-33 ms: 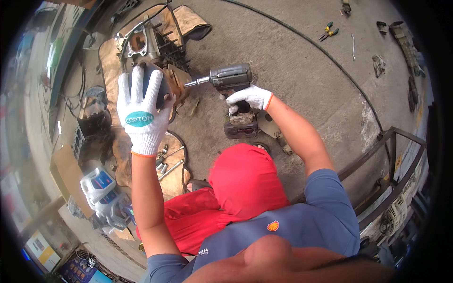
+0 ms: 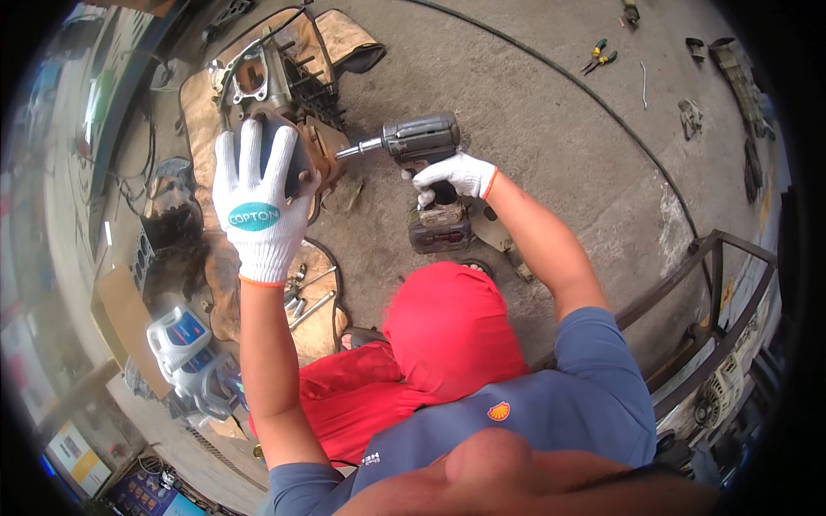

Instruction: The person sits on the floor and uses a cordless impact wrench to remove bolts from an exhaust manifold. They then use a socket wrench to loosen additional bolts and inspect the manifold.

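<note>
My left hand, in a white knit glove, lies with its fingers spread on the near end of a metal engine block. The part under the palm is mostly hidden. My right hand, also gloved, is wrapped round the handle of a dark grey cordless impact wrench. A silver socket on an extension points left from its nose and meets the brownish side of the engine block. The wrench's battery hangs below my fist.
Sockets and metal bars lie on a brown mat by my left forearm. Plastic jugs stand at left. A black hose crosses the concrete floor, pliers lie beyond it, and a metal frame stands at right.
</note>
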`<state>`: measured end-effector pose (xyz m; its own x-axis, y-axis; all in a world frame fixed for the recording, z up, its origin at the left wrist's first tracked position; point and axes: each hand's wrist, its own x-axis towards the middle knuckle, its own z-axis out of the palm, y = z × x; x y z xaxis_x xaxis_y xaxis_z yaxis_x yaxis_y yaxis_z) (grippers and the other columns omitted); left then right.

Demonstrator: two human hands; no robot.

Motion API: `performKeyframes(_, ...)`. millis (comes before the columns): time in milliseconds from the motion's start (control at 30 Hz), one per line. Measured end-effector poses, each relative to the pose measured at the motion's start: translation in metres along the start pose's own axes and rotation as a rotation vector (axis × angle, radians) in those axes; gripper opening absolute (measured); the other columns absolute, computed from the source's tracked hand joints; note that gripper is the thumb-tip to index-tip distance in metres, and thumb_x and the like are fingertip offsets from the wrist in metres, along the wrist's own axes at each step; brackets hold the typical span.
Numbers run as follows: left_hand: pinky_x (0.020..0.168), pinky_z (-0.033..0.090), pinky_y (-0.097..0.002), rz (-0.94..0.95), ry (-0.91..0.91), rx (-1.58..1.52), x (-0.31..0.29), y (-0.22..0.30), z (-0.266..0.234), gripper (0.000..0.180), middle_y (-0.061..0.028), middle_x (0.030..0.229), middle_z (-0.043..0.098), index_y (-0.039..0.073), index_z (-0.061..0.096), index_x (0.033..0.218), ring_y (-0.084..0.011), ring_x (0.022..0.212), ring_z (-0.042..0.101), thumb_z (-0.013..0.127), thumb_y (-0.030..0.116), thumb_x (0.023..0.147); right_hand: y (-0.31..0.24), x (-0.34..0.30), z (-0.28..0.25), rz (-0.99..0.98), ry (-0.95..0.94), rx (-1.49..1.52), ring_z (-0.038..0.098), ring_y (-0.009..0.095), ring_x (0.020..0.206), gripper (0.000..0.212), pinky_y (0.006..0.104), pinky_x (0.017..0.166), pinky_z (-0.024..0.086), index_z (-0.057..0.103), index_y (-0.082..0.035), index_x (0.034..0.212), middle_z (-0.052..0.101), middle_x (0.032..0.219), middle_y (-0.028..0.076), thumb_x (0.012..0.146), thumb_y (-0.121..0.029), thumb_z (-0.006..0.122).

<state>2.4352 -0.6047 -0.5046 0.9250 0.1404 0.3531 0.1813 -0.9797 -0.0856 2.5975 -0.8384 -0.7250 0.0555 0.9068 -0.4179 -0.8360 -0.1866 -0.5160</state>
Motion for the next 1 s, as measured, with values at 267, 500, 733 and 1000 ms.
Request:
performKeyframes(267,0.105,0.048,-0.0555,0.015,0.035,-0.001,-0.002,-0.002,0.005,0.063,-0.0161,0.144,0.061,0.022,0.07,0.131,-0.0486,0.133,0.052,0.087,0.024,0.071,-0.017,0.005,-0.012,0.268,-0.087,0.257,0.057,0.015,0.063,0.022,0.0369,0.068,0.051,0.062,-0.007,0.118,0.061,0.08,0.005,0.096,-0.01,0.065)
performKeyframes(500,0.107,0.048,-0.056,0.006,0.029,0.002,-0.002,-0.004,0.004,0.068,-0.0157,0.146,0.061,0.023,0.07,0.134,-0.0495,0.135,0.052,0.09,0.025,0.069,0.006,0.01,-0.011,0.164,-0.101,0.229,0.06,0.018,0.066,0.022,0.0416,0.073,0.052,0.061,-0.007,0.116,0.063,0.081,0.005,0.095,-0.011,0.068)
performKeyframes(733,0.109,0.047,-0.0561,-0.003,0.013,0.008,-0.006,-0.005,0.006,0.07,-0.0169,0.146,0.06,0.022,0.071,0.134,-0.0499,0.136,0.052,0.091,0.026,0.067,-0.011,-0.001,0.002,0.219,-0.06,0.224,0.057,0.014,0.062,0.017,0.0378,0.066,0.052,0.063,-0.007,0.109,0.059,0.079,0.002,0.095,-0.013,0.068)
performKeyframes(1000,0.109,0.047,-0.0561,0.001,0.023,-0.018,-0.006,-0.004,0.004,0.069,-0.0151,0.146,0.061,0.022,0.071,0.134,-0.0496,0.136,0.052,0.091,0.024,0.068,-0.007,-0.005,0.006,0.225,-0.04,0.273,0.057,0.014,0.062,0.013,0.0367,0.066,0.051,0.063,-0.008,0.108,0.059,0.078,0.002,0.098,-0.016,0.067)
